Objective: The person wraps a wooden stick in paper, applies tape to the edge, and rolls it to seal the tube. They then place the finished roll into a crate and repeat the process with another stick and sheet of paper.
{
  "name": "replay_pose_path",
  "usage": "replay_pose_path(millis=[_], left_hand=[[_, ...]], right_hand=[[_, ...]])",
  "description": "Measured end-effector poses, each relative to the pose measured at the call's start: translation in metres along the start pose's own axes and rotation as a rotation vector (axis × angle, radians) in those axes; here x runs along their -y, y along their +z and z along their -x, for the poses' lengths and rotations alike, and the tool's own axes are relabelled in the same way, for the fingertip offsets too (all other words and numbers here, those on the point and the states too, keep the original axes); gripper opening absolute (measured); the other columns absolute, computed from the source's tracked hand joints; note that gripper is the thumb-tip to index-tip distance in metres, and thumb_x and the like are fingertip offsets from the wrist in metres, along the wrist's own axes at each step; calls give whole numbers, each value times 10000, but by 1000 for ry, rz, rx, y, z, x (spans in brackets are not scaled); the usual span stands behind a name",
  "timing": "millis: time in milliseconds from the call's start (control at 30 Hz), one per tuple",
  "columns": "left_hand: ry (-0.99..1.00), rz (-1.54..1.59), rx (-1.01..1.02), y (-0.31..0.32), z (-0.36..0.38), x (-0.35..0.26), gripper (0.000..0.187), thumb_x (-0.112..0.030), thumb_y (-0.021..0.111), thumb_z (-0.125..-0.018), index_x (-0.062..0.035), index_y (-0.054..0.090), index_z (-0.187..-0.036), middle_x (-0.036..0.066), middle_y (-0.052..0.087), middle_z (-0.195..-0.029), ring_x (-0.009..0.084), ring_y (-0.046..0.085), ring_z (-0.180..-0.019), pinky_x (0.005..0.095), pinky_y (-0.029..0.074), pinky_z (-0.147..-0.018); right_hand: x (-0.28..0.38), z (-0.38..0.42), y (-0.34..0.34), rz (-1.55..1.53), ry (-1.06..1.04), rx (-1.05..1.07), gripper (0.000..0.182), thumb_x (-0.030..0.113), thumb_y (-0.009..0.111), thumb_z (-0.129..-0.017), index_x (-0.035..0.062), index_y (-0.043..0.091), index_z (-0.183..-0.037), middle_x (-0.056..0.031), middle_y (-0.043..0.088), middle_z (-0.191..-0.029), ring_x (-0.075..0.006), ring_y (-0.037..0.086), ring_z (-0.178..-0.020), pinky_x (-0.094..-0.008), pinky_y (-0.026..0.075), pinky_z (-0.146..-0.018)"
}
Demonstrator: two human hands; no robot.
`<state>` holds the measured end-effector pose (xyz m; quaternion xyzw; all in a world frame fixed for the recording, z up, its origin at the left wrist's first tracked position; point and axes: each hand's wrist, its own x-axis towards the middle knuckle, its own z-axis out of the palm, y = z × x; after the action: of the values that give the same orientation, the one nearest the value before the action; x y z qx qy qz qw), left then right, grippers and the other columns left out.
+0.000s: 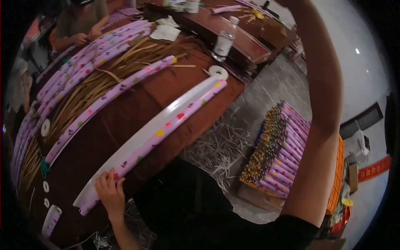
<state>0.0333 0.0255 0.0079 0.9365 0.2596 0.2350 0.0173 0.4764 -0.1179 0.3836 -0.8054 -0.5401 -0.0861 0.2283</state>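
Observation:
A long sheet of purple patterned wrapping paper (159, 132) lies diagonally across the brown-covered table, partly rolled, its white inner side showing along the far edge. My left hand (110, 192) grips its near end, fingers over the white side and thumb against the purple roll. My right arm is raised along the right side of the view. The hand on it is cut off by the top edge, so its fingers are hidden. A white tape roll (218, 72) sits by the paper's far end. Another purple roll (109, 98) lies parallel, farther left.
Brown strips (89, 89) and several more purple rolls (79, 73) cover the table's left side. A clear bottle (225, 40) stands at the far edge. White shreds (212, 152) litter the floor near stacked purple tubes (283, 160). Across the table sits another person (81, 25).

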Motion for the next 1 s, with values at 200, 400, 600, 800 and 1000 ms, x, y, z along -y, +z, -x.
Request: replay_pose_path(millis=[200, 400, 600, 800, 1000], left_hand=[[-27, 38, -35, -16, -7, -11, 401, -191, 751, -806, -39, 625, -1155, 138, 566, -1172, 330, 528, -970, 448, 434, -830], [-14, -12, -7, -13, -6, -9, 414, -263, 754, -799, -50, 652, -1139, 103, 604, -1167, 288, 529, -946, 420, 425, -821], [-9, -2, 2, -14, -6, -7, 428, -283, 757, -794, -43, 654, -1132, 107, 603, -1164, 277, 532, -935, 407, 428, -817], [18, -38, 3, -15, -7, -6, 435, -321, 753, -807, -44, 651, -1127, 119, 613, -1138, 266, 537, -920, 395, 439, -806], [12, -39, -3, -15, -7, -7, 458, -338, 751, -807, -50, 636, -1144, 106, 611, -1132, 256, 539, -901, 387, 443, -800]], right_hand=[[-26, -54, 161, -284, -161, 122, 199, 226, 680, -880, 48, 760, -920, -53, 715, -748, -115, 630, -622, -300, 521, -605], [-45, -92, 331, 181, -63, 125, 201, 229, 654, -790, 35, 709, -795, -177, 700, -843, -369, 668, -821, -461, 523, -758], [-49, -92, 407, 27, -233, -227, 156, 197, 670, -799, 67, 739, -851, -158, 683, -799, -350, 668, -793, -447, 526, -736], [29, -87, 429, 135, -63, -70, 420, 484, 759, -729, 84, 759, -857, -158, 707, -830, -331, 690, -814, -455, 539, -750], [43, -120, 412, -342, 118, -389, 209, 226, 673, -843, 31, 705, -912, -153, 700, -788, -316, 674, -689, -405, 541, -678]])
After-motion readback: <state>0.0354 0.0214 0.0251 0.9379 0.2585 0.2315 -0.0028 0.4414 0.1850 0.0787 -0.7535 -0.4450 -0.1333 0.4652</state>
